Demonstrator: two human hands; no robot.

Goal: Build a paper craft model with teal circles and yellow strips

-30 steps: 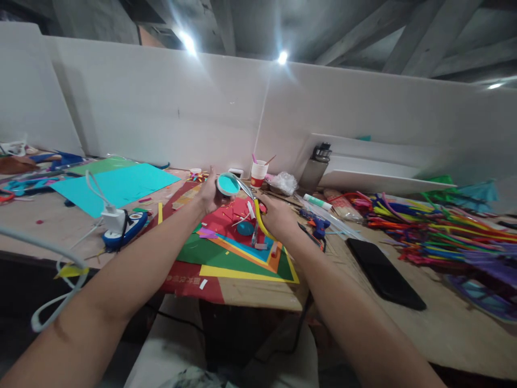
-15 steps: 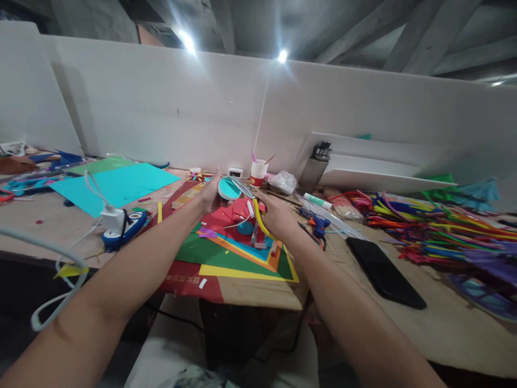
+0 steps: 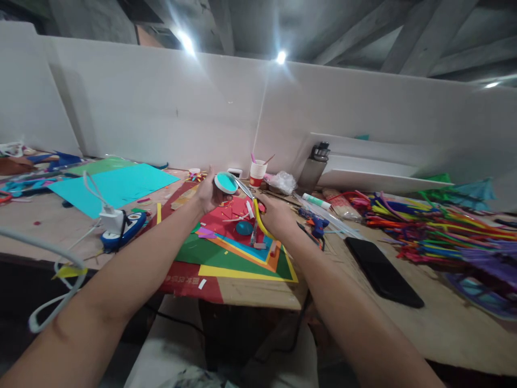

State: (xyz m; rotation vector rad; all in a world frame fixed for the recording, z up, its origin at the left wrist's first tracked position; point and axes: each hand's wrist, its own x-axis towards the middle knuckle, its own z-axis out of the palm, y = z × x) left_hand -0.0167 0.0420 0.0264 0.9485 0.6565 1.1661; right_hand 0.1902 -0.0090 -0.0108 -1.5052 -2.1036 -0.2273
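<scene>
My left hand is closed on the side of a round white-rimmed piece with a turquoise face, held tilted above the table. In my right hand are yellow-handled scissors, their metal blades pointing up and left at the rim of the round piece. Whether the blades touch it I cannot tell. Below lie stacked coloured sheets in red, blue, orange, green and yellow. A small dark-turquoise round piece and white scraps rest on the red sheet.
Paper cups holding sticks stand at the back, near a grey bottle. To the right are a blue glue gun, a black phone and many pipe cleaners. On the left are a turquoise sheet and a power strip.
My left hand has moved slightly left and up with the round piece, which is turned a little. The scissors have stayed nearly in place, and the dark-turquoise piece below shows more fully.
</scene>
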